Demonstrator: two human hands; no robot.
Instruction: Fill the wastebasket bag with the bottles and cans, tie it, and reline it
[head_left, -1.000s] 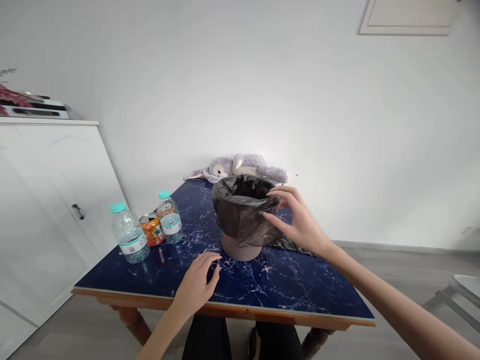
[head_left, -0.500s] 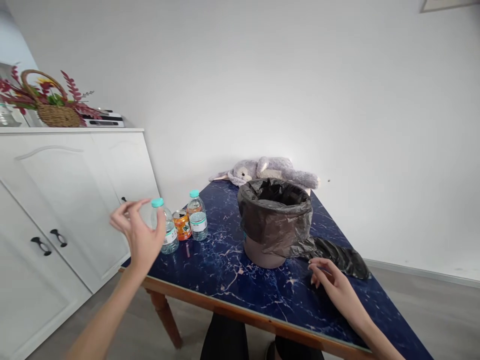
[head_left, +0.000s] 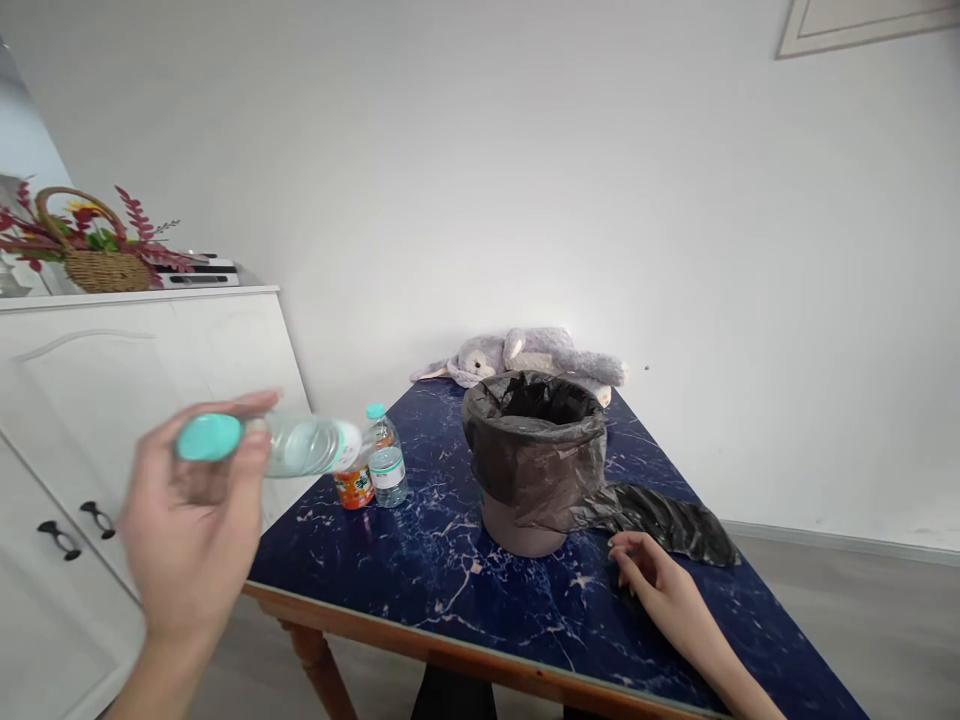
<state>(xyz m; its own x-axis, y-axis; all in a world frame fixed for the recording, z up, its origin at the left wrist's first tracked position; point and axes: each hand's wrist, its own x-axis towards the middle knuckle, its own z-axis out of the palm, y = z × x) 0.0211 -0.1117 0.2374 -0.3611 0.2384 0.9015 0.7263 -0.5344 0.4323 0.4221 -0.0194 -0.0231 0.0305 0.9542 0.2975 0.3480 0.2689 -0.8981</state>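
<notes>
Clear plastic turquoise-capped bottle (head_left: 307, 446) held off the table (head_left: 442, 590) by left hand (head_left: 186, 525), frame left; right hand (head_left: 664, 585) loosely curled, seemingly empty, lower right. Black plastic bag (head_left: 536, 470) already lines round brownish bin (head_left: 521, 532), centre; second such bottle (head_left: 388, 472), orange metal can (head_left: 354, 490) untouched.

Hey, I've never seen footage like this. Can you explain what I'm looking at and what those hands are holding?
There's no machine here: these are a person's own bare hands. Every picture comes from one camera worn on the head, looking forward and down.

The left hand holds a clear bottle tipped sideways, near its teal cap. The right hand appears empty, beside the loose end of a black bag.

That bag lines a bin on the blue table. Also there are another bottle, an orange can and a grey plush toy.
</notes>
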